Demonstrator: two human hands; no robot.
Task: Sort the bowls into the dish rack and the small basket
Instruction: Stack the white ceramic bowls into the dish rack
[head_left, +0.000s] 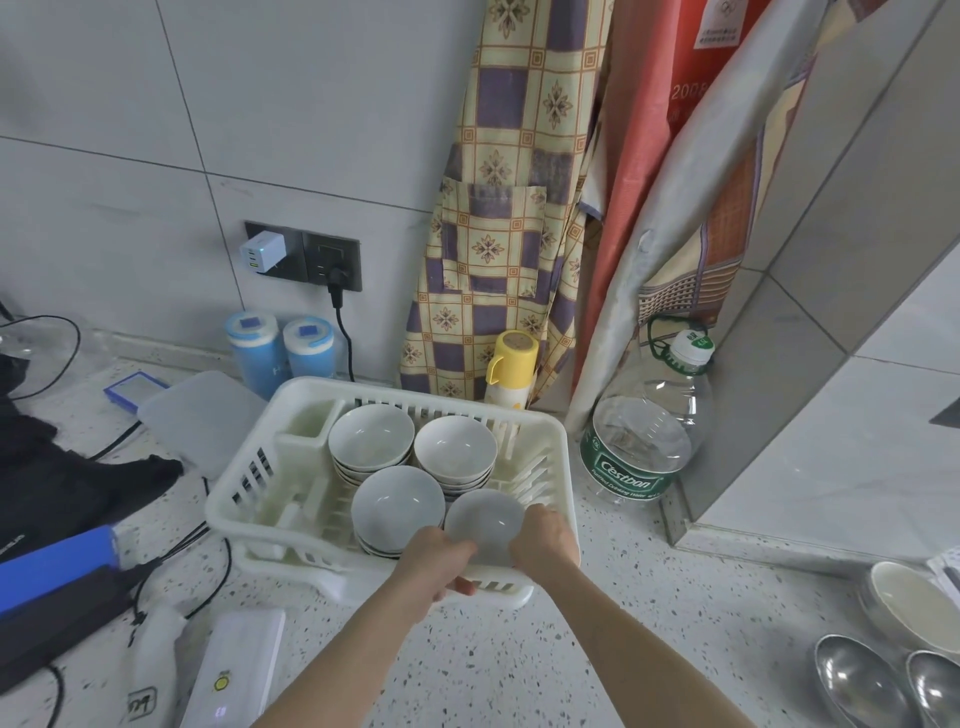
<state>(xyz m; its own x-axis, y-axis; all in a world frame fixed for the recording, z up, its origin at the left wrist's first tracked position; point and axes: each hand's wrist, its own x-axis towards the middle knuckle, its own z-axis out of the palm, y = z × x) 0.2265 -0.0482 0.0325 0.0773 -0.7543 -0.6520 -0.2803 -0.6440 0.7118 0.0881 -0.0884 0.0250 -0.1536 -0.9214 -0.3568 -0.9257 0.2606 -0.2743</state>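
Observation:
A white plastic dish rack (239, 488) stands on the speckled counter. Inside it are three stacks of bowls: one at the back left (370, 439), one at the back right (454, 449) and a grey one at the front (397, 501). Both hands hold a single grey bowl (483, 525) at the rack's front right corner. My left hand (434, 564) grips its near left rim, and my right hand (543, 540) grips its right rim. No small basket is in view.
A large water bottle (641, 441) stands right of the rack, a yellow flask (511, 369) behind it. Blue canisters (280, 353), a plastic lid (200, 415), cables and devices lie on the left. A bowl (914, 608) and metal spoons (857, 680) sit at the lower right.

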